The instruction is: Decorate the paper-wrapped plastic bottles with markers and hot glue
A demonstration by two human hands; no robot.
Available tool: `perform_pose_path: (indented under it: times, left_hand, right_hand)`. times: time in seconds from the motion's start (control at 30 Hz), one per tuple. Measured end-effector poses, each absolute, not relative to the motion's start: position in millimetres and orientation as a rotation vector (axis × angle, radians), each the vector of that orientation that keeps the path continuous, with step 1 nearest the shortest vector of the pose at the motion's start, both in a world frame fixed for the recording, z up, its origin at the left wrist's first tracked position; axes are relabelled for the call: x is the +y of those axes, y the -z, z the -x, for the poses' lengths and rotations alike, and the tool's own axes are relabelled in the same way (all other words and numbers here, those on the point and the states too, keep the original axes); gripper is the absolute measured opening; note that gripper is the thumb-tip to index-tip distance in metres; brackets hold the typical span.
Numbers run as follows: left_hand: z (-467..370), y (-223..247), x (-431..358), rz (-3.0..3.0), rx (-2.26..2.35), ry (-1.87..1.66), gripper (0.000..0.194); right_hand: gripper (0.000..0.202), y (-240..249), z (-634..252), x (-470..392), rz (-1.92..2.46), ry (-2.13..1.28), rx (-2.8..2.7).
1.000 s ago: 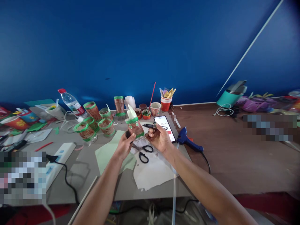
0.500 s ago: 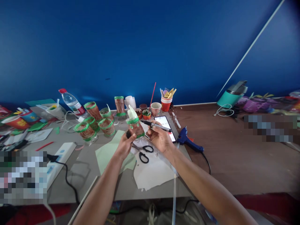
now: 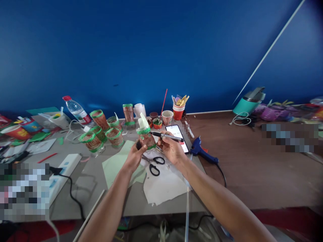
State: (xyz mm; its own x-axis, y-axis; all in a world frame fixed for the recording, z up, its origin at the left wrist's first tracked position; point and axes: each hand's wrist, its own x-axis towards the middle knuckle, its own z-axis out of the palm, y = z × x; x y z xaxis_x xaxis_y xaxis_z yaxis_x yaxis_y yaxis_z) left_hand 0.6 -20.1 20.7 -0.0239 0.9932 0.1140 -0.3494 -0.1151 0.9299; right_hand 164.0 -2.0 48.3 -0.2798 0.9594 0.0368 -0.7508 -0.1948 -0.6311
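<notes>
From where I stand, the nearest thing is a pale, clear strip (image 3: 187, 208) crossing the front of the table (image 3: 136, 205). Beyond it, a torn white sheet (image 3: 164, 190) lies under the black-handled scissors (image 3: 154, 170), with a pale green sheet (image 3: 113, 169) to their left. Just past these, the left hand (image 3: 134, 157) grips a brown jar with green bands (image 3: 149, 142) by its left side, holding it a little above the table; something black shows in that hand too, too small to name. The right hand (image 3: 173, 150) pinches a marker (image 3: 169, 135) around its barrel, fingers closed. The marker lies nearly level, its long axis across the view, black tip pointing left at the jar's upper right side, near the green rim. I can't tell whether tip and jar touch. The jar leans slightly, with pale pieces (image 3: 143, 121) standing from its mouth

Behind the right hand lies a lit phone (image 3: 187, 147), with a blue glue gun (image 3: 202, 150) to its right. Farther left is a cluster of similar jars (image 3: 92, 144), and a red-capped bottle (image 3: 80, 113) leans behind them. A paper cup of sticks (image 3: 178, 112) is near the blue wall (image 3: 161, 50)
</notes>
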Motion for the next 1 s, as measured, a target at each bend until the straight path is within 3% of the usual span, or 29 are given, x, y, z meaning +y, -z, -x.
perform_pose_path:
  times: [1.0]
  left_hand:
    - [-0.3,-22.3,-21.9,-1.035,0.881,-1.397,0.039]
  right_hand:
    - [0.022,-47.4,-163.1,-1.0,0.491,-1.652,-0.688]
